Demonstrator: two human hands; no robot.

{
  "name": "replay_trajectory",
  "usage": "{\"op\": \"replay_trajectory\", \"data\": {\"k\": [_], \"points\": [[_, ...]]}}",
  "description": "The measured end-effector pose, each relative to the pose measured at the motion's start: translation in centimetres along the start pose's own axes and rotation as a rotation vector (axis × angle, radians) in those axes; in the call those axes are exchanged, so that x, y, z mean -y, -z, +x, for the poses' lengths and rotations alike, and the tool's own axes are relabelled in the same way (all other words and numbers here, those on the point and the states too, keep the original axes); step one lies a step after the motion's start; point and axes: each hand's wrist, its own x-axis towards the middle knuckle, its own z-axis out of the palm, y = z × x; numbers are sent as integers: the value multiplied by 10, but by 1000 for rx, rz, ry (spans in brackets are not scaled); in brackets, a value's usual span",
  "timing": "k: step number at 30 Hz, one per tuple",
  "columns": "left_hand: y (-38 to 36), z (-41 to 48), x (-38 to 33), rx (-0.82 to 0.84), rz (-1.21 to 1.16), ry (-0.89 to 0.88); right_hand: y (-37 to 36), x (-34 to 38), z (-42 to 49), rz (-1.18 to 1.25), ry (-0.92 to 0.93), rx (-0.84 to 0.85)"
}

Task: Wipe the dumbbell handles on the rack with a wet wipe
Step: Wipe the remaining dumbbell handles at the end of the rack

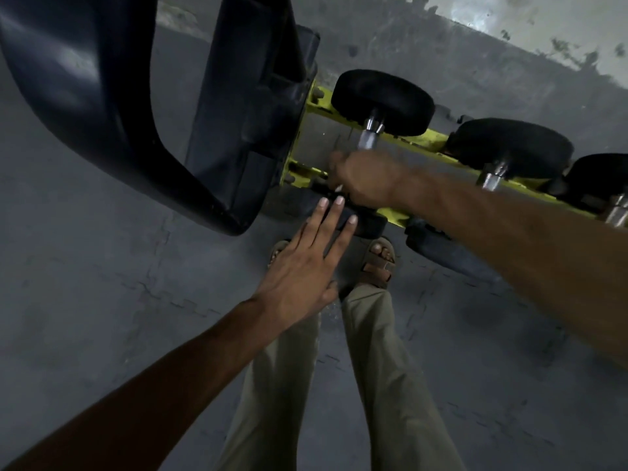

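Here the right hand (367, 183) gripped a dumbbell handle (368, 141) on the yellow rack (435, 134), white wet wipe (338, 189) peeking out. The left hand (306, 266) lay open against the dumbbell head (371, 227).

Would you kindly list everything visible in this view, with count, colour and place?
rack: one, yellow, centre to right edge.
dumbbells: three, black heads, chrome handles, on the rack; rightmost cut off by the frame.
large equipment piece: one, dark blue-black, upper left, beside the rack.
floor mats: grey, interlocking, underfoot.
wall: grey, patchy, behind the rack.
wipe: one white sliver, at the right hand's fingers.
sandals: two, brown, below the rack.
trousers: khaki, bottom centre.
left hand: flat, fingertips on the leftmost dumbbell's near head.
right hand: curled round that dumbbell's handle.
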Motion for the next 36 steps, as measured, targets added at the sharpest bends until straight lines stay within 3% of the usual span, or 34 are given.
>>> {"op": "replay_trajectory", "data": {"k": [3,5,10,15,21,24,26,28,30,33,36], "points": [[2,1,2,3,-3,-4,-17,2,-25,197,-51,-180],[3,1,7,1,-10,-12,-33,3,-42,391,-207,-295],[3,4,12,40,-7,-14,-70,2,-44,1025,-589,-301],[1,6,9,67,53,-10,-47,-8,-16,1831,-896,-473],[2,7,6,95,99,4,-36,-37,28,2427,-863,-507],[4,7,6,106,80,-3,-30,-26,27,2562,-901,-702],[4,6,7,92,76,-6,-35,-11,22,2361,-993,-904],[4,6,7,93,78,-8,-37,2,14,1891,-1076,-1048],[3,5,7,86,80,-6,-39,11,5,1344,-954,-1079],[3,6,7,84,72,-9,-46,11,-9,685,-545,-904],[2,5,7,81,70,-8,-51,-19,-14,165,-395,-707]]}}
